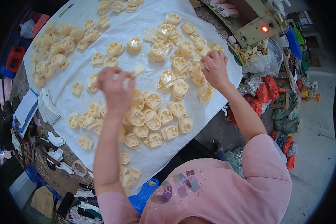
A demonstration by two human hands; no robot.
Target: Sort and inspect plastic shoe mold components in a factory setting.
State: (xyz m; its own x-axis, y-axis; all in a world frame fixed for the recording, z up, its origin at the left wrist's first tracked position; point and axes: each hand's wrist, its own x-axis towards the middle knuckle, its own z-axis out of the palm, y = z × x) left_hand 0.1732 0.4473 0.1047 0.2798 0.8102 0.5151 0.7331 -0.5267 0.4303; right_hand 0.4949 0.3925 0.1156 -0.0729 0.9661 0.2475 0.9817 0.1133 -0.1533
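Observation:
Many cream plastic parts, cup-like and hollow with inner ribs, lie in loose groups on a white sheet over the table. Over the middle of the sheet, my left hand is smeared by motion; a blurred cream plastic part sticks out at its fingertips. My right hand is at the right-hand group of parts, with its fingers bent and pinched together. A bit of cream shows at those fingertips, but the fingers hide most of it.
A machine box with a lit red lamp stands at the far right, near yellow-handled scissors. Gloves, a clipboard and a tape roll lie along the left edge. Red bags sit beyond the right edge.

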